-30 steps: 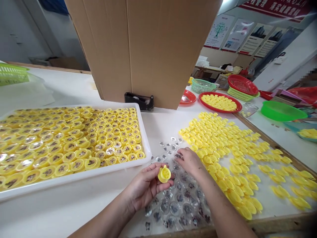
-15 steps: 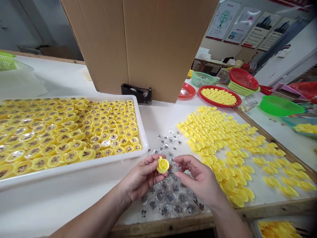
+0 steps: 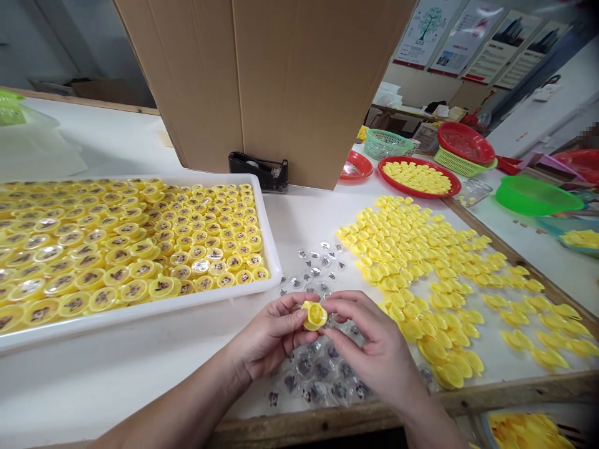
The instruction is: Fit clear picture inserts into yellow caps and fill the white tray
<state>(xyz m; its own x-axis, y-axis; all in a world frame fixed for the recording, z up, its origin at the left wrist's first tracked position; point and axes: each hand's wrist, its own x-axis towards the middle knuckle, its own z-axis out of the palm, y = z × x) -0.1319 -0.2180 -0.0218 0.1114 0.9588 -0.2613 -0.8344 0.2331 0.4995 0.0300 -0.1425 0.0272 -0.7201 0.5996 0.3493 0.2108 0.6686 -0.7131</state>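
My left hand (image 3: 274, 333) pinches a small round yellow plastic cup (image 3: 314, 316) between thumb and fingers, its hollow side facing me. At the cup's right edge, the thumb and fingertips of my right hand (image 3: 369, 340) close around the rim. Whether a thin clear piece is also between those fingertips, I cannot tell. Under and around both hands lie many clear round discs (image 3: 322, 369) with small dark printed pictures. To the right, yellow cup pieces (image 3: 412, 262) are spread over the white table (image 3: 154, 386).
A white tray (image 3: 276, 280) on the left holds rows of yellow cups topped with picture discs. Behind are a black tape dispenser (image 3: 259, 171) and a tall cardboard box (image 3: 281, 87). A red plate (image 3: 453, 184) of yellow pieces and a green basin (image 3: 538, 196) stand at right.
My right hand has moved left, so its fingertips now meet the cup's edge. The cup has tilted and shifted slightly right in my left hand.
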